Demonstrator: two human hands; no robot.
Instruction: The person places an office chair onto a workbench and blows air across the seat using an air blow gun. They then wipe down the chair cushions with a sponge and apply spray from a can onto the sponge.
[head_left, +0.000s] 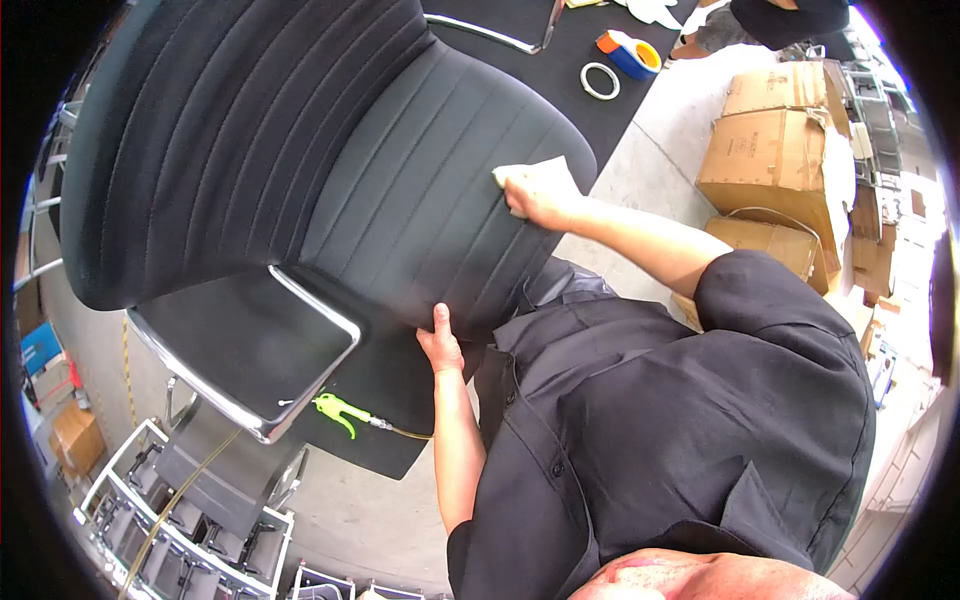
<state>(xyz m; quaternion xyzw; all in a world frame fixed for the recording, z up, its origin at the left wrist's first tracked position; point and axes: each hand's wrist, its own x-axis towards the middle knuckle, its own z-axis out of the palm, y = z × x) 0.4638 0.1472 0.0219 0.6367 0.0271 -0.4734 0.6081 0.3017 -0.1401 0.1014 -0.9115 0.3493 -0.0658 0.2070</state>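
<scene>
A black office chair with stitched ribs has its seat (430,180) in front of me and its backrest (230,130) to the left. My right hand (540,195) is closed around a white cloth (560,175), pressed against the seat near its right edge. At the seat's near edge, my left hand (441,345) grips the chair with the thumb on top; the other fingers are partly hidden beneath. A chrome armrest (345,325) stands on the left side of the chair. Below it lies a bright green air blow gun (340,408) with a hose.
The black tabletop (530,85) carries a blue and orange tape dispenser (630,55) and a white tape ring (600,81). Cardboard boxes (765,150) are stacked on the right. Chair frames (200,500) crowd the lower left. Another person (790,20) is at the top right.
</scene>
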